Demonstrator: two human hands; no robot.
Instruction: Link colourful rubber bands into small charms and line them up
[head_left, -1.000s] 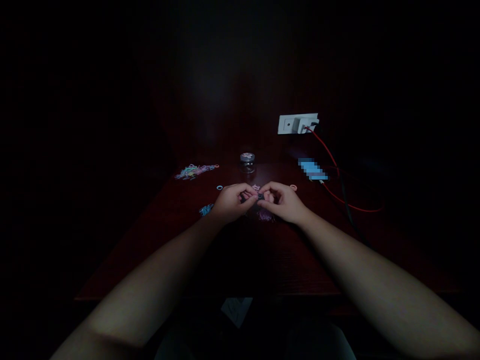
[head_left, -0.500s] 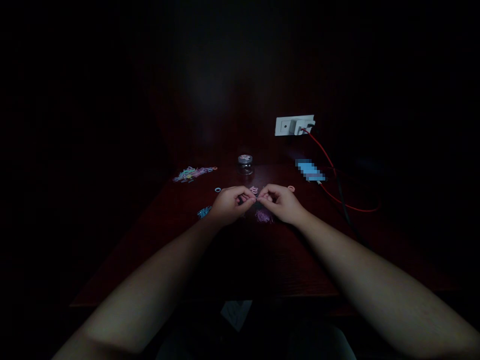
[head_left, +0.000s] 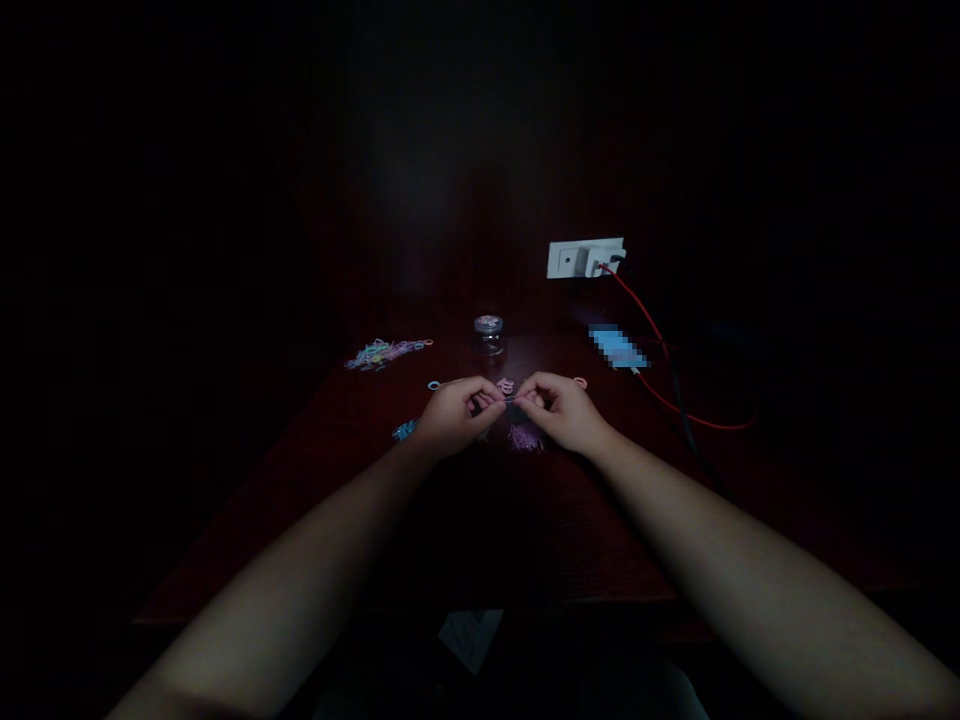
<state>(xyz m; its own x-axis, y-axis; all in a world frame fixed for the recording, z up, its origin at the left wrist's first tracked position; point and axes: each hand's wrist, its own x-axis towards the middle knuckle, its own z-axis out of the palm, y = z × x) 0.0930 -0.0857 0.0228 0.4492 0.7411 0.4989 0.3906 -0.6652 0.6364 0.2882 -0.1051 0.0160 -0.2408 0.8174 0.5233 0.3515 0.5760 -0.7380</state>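
left hand (head_left: 461, 415) and right hand (head_left: 562, 410), shown near the middle of the table (head_left: 465, 530), backs upward and fingers curled toward each other. each is closed to a narrow pinch of thumb and forefinger upon one end of a thin strand (head_left: 509, 400), which spans the short gap between the two sets of fingertips; its exact form is too small to tell. a small pink heap (head_left: 505, 385) lies just beyond the strand, between the hands as seen from the head camera. a purple heap (head_left: 526, 437) of fine loops lies on the near side, beside the right hand. a blue heap (head_left: 405, 430) is partly hidden by the left wrist. a light blue ring (head_left: 434, 386) lies beyond the left hand; an orange ring (head_left: 580, 382), partly covered, lies beyond the right.

farther back, at left, is a loose multicoloured heap (head_left: 382, 353), with a small reddish ring (head_left: 428, 342) at its right end. a clear lidded jar (head_left: 490, 338) stands upright near the back, roughly in line with the hands. at right, a blurred-out blue device (head_left: 619, 346) lies flat, joined to a red cable (head_left: 660, 400). above it, a white socket plate (head_left: 566, 260) on the back panel bears a white adapter (head_left: 592, 262); a dark cable (head_left: 681, 400) also descends at right. below the table's front edge, a pale sheet (head_left: 471, 640) is dimly visible.
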